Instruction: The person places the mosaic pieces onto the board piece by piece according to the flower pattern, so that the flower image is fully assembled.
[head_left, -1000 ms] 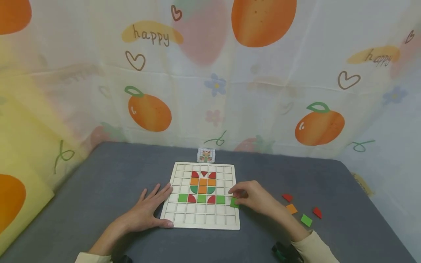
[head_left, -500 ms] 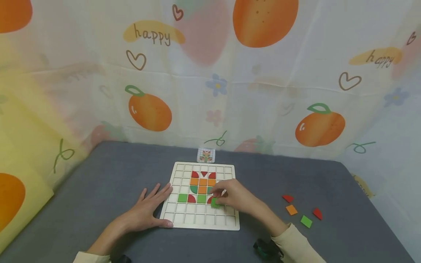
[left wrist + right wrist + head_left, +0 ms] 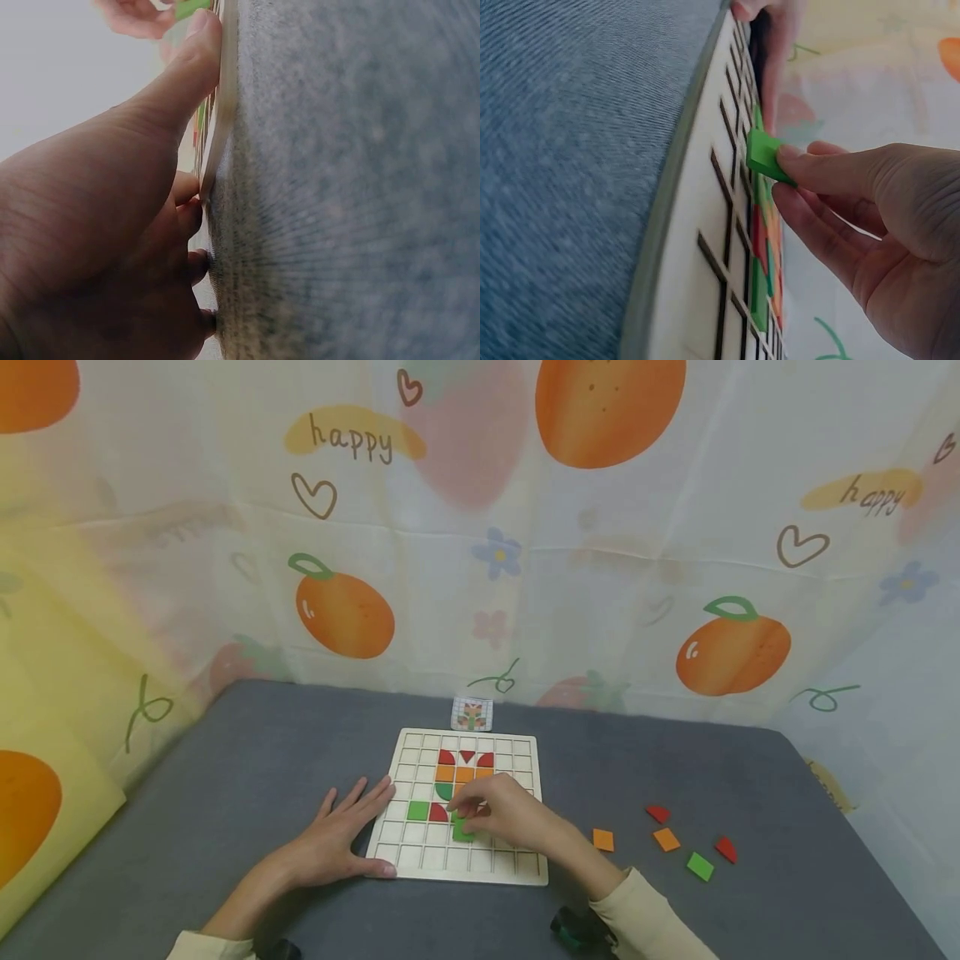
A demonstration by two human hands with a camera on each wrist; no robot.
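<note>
A white gridded puzzle board (image 3: 423, 859) lies on the table with red, orange and green pieces set in its cells. My left hand (image 3: 341, 839) rests along its left edge, fingers spread, thumb at the lower left corner. My right hand (image 3: 513, 814) pinches a green square tile (image 3: 763, 155) between thumb and fingers. In the right wrist view the tile is tilted just over the board. A red piece (image 3: 438, 812) and a green tile (image 3: 417, 811) lie to the left of the held tile. My right hand hides several set pieces.
A small pattern card (image 3: 472, 715) lies beyond the board. To the right on the grey table (image 3: 675, 918) lie two orange squares (image 3: 603, 840), a green square (image 3: 701, 866) and two red pieces (image 3: 726, 849). A printed curtain (image 3: 585, 560) hangs behind the table.
My right hand has moved left with the green square tile, from the board's right edge to over its middle. One loose orange square has come into view beside my forearm. My left hand has stayed put.
</note>
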